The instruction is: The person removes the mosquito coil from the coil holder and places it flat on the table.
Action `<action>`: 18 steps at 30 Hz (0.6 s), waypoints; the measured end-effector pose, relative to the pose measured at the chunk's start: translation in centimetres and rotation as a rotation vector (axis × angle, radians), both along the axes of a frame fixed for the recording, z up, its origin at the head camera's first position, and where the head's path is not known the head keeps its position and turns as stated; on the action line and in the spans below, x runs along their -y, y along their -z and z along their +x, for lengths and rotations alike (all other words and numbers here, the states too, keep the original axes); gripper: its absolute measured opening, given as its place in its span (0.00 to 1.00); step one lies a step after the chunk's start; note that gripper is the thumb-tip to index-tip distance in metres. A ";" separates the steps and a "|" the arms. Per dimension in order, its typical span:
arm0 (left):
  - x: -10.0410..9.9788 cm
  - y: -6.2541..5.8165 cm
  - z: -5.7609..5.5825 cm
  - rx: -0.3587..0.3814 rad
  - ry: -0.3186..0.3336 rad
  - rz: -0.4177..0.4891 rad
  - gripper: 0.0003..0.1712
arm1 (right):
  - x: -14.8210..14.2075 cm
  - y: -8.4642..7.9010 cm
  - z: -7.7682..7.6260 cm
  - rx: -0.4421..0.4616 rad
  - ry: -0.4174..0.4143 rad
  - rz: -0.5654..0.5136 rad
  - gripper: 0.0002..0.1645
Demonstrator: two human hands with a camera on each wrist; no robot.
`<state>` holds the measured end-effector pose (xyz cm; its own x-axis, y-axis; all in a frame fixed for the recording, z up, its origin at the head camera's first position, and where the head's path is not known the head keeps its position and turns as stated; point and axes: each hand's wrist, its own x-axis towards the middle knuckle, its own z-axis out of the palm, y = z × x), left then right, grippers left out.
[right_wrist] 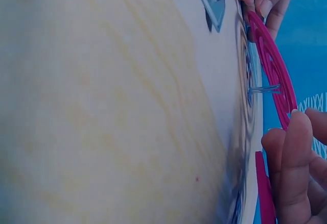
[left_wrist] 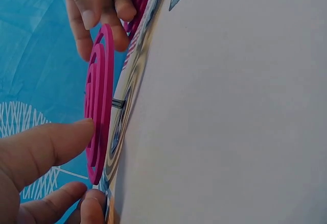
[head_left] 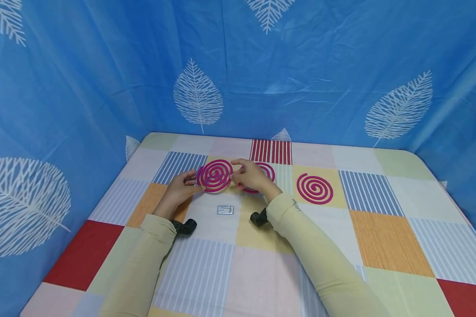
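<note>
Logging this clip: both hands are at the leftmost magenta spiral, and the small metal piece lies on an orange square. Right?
Not quite: the small metal piece lies on a white square, not orange, as the head view shows. The left hand and right hand are at the leftmost magenta spiral.

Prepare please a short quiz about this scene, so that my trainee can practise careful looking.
1. How many pink spirals can you count in the head view?
2. True or false: the small metal piece lies on a red patch.
3. In the head view, which spiral are both the left grip and the right grip holding? A) the rightmost spiral; B) the leftmost spiral.

Key: 1. Three. 2. False; it lies on a white patch. 3. B.
</note>
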<state>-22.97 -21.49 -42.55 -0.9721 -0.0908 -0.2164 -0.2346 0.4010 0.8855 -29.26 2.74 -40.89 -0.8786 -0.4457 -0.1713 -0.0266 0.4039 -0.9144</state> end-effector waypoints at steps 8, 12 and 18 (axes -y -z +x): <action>-0.1 0.0 0.0 0.009 -0.003 0.017 0.44 | 0.6 0.5 0.0 0.006 0.025 -0.029 0.34; 0.0 0.0 0.0 0.010 -0.005 0.019 0.44 | 0.7 0.4 0.0 0.017 0.029 -0.031 0.34; 0.1 0.3 -0.2 -0.003 -0.008 0.044 0.44 | 0.8 0.4 0.0 0.018 0.023 0.008 0.34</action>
